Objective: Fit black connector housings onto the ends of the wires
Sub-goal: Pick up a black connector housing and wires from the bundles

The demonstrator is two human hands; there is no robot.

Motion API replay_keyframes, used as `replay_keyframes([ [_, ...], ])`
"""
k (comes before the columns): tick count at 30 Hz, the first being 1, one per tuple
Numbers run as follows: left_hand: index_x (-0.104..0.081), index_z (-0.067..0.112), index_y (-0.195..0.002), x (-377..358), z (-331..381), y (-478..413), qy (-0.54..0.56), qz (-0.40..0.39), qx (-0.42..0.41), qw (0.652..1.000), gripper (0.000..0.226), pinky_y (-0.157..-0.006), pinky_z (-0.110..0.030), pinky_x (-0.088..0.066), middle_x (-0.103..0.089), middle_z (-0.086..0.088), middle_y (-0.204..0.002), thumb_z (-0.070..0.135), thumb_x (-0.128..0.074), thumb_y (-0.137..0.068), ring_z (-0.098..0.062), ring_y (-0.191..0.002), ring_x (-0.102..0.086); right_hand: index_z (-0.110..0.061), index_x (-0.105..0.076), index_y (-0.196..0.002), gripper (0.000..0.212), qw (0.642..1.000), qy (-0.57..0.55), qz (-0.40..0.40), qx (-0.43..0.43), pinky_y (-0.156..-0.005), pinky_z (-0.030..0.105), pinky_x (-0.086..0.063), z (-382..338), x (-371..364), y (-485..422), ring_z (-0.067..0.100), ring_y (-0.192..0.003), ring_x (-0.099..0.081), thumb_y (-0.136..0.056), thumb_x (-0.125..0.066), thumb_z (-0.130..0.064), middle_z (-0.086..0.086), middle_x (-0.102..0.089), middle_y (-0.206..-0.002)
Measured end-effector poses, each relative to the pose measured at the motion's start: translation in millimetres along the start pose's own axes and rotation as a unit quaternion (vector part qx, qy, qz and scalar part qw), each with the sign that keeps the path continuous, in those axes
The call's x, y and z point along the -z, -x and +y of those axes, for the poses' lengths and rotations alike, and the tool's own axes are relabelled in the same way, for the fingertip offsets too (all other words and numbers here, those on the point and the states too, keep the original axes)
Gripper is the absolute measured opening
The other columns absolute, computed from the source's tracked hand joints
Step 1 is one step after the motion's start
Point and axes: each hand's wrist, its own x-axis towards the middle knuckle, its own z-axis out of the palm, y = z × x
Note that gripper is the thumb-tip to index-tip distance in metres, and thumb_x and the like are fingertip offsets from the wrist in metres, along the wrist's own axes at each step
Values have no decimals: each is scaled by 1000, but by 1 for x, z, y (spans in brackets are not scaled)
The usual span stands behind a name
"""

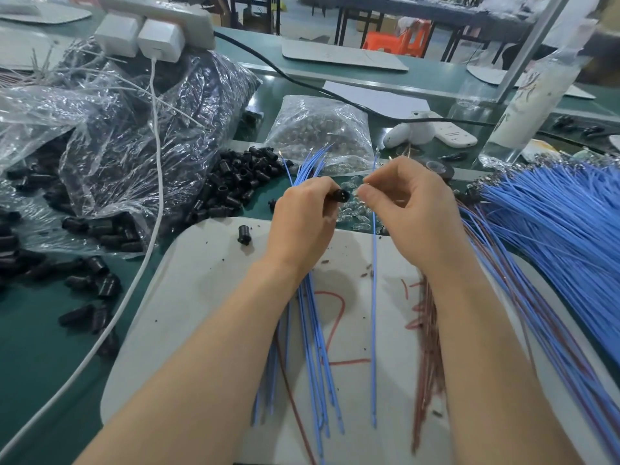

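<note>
Your left hand (302, 216) is curled around a black connector housing (341, 195), held at its fingertips with the open end facing your right hand. The same hand clamps a bunch of blue wires (308, 166), which fan out beyond its knuckles and trail back under your wrist. Your right hand (416, 209) is narrow, thumb and forefinger pinched together on a single blue wire (374, 297). That wire runs past its fingertips, just beside the housing but not yet inside it.

By my reading, you are early in the job. The wire ends above your left hand show no housings, and I cannot see a finished wire anywhere. The step in hand is bringing this one wire to the housing.

Much remains. A thick bundle of blue wires (563, 223) lies outward of your right hand. A heap of loose housings (235, 182) sits outward of your left hand on the desk (40, 347), and one stray housing (244, 234) lies on the white board (208, 280) near your left wrist.
</note>
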Motion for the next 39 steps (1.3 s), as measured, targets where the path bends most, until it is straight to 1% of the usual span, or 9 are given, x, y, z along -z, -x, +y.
replay_keyframes([
  [5, -68, 7, -91, 1, 2, 1, -6, -5, 0, 1000, 11, -76, -41, -50, -68, -4, -86, 5, -58, -86, -23, -81, -61, -29, -66, -84, 13, 1000, -5, 0, -5, -77, 24, -53, -1, -3, 1, 6, -76, -67, -85, -68, -16, -10, -69, -78],
  [8, -67, 6, -92, 3, 4, 1, -8, -11, 1, 1000, 13, -77, -42, -49, -68, -5, -88, 5, -56, -87, -24, -82, -61, -29, -67, -84, 14, 1000, 24, 5, 0, -72, 15, -48, -2, -4, 1, -1, -75, -64, -85, -67, -16, -14, -68, -78],
  [10, -67, 5, -93, 3, 5, 1, -13, -15, -1, 1000, 14, -77, -42, -49, -68, -6, -88, 5, -54, -88, -25, -82, -61, -27, -68, -85, 11, 999, 46, 12, 4, -71, 12, -49, -3, -5, 2, -3, -74, -63, -85, -67, -16, -15, -67, -77],
  [14, -67, 5, -94, 4, 5, 2, -27, -19, -1, 999, 15, -76, -42, -48, -67, -7, -89, 6, -53, -89, -26, -83, -60, -18, -71, -88, 8, 997, 79, 23, 13, -73, 15, -50, -6, -8, 3, 1, -76, -61, -85, -67, -13, -13, -65, -74],
  [21, -64, 7, -95, 3, 7, 3, -57, -16, -16, 998, 13, -71, -43, -48, -64, -5, -90, 9, -52, -90, -26, -81, -57, -13, -72, -89, 8, 991, 121, 61, 19, -72, 18, -45, -4, -11, 3, 10, -72, -61, -84, -66, -11, -7, -63, -73],
  [26, -62, 9, -106, 4, 7, 4, -7, -81, -52, 995, 18, -77, -40, -50, -67, -5, -94, 12, -59, -89, -23, -83, -62, -13, -73, -88, 8, 994, 91, 63, -17, -72, 14, -47, 6, -10, 1, 7, -69, -61, -82, -68, -10, -9, -63, -71],
  [31, -68, 7, -98, 7, 4, 1, 5, -97, -63, 993, 12, -79, -43, -49, -70, -5, -88, 10, -63, -88, -25, -85, -61, -23, -72, -83, 9, 997, 54, 26, -54, -70, 12, -48, 17, -6, -2, -3, -66, -61, -81, -72, -14, -16, -65, -69],
  [34, -69, 6, -99, 7, 6, 1, -2, -100, -70, 993, 14, -78, -42, -48, -70, -6, -87, 11, -64, -87, -25, -83, -60, -21, -73, -85, 9, 997, 16, 16, -73, -71, 18, -51, 21, -4, -3, 2, -68, -64, -81, -72, -13, -9, -70, -73],
  [39, -68, 6, -100, 6, 6, 2, -8, -115, -67, 991, 14, -78, -41, -47, -70, -6, -89, 12, -63, -88, -25, -83, -61, -24, -70, -82, 13, 997, 1, 4, -77, -75, 28, -56, 23, -4, -3, 9, -70, -66, -81, -72, -10, -6, -70, -73],
])
